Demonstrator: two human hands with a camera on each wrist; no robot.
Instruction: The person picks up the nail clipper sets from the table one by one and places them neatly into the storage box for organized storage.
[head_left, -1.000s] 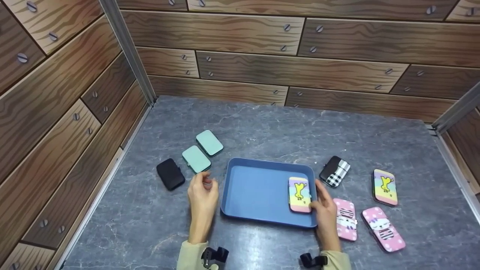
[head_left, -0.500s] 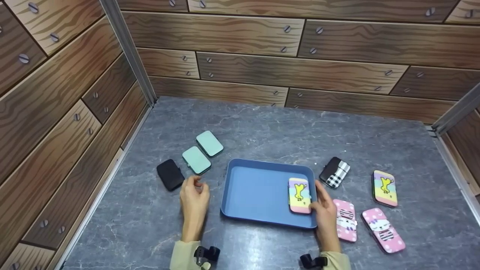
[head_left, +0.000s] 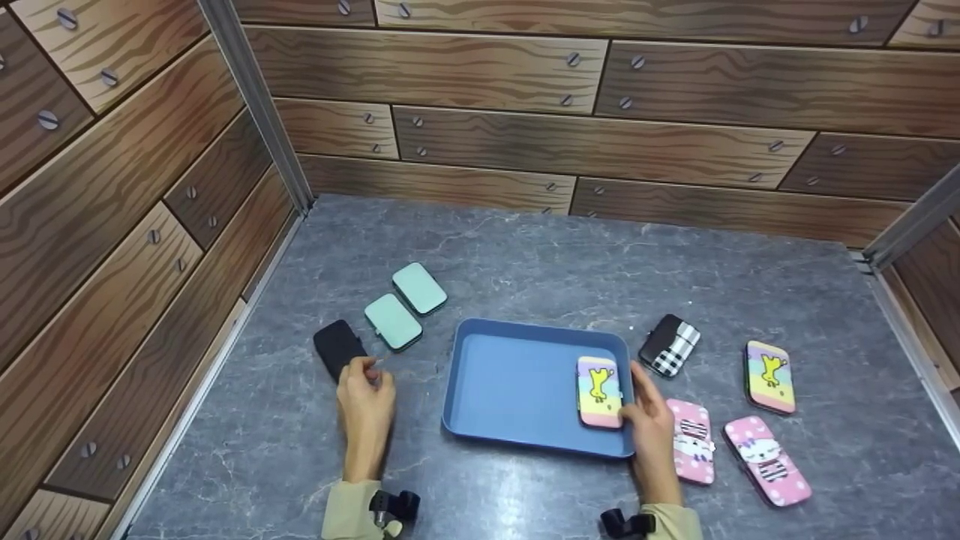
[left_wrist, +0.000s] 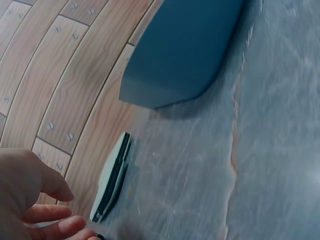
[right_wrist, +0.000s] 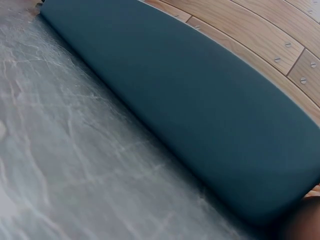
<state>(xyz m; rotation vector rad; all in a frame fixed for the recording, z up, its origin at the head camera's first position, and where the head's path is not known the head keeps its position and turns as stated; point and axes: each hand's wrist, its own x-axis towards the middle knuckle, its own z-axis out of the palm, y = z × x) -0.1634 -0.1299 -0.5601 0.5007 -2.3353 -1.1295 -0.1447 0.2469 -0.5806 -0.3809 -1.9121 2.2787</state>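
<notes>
My left hand [head_left: 365, 401] reaches over the near corner of a flat black case [head_left: 337, 346], its fingers loosely bent. In the left wrist view a gap shows between the thumb and fingers of that left hand [left_wrist: 35, 200], beside a mint-green case [left_wrist: 111, 177]. A shallow blue tray [head_left: 517, 375] sits at the middle of the table. My right hand [head_left: 651, 431] holds the tray's right wall, thumb over the rim and fingers outside. Inside the tray, close to that thumb, lies a pastel-striped case with a yellow giraffe-like animal [head_left: 598, 391].
Two mint-green cases, one nearer [head_left: 393, 322] and one farther [head_left: 419, 288], lie left of the tray. Right of it are a black case with checks [head_left: 670, 345], a second striped case [head_left: 770, 376] and two pink cases [head_left: 766, 459]. Wood-patterned walls [head_left: 480, 127] enclose the table.
My left hand has moved left, from below the nearer mint-green case to the black case, and now covers its near corner. The right hand and the tray have stayed in place.
</notes>
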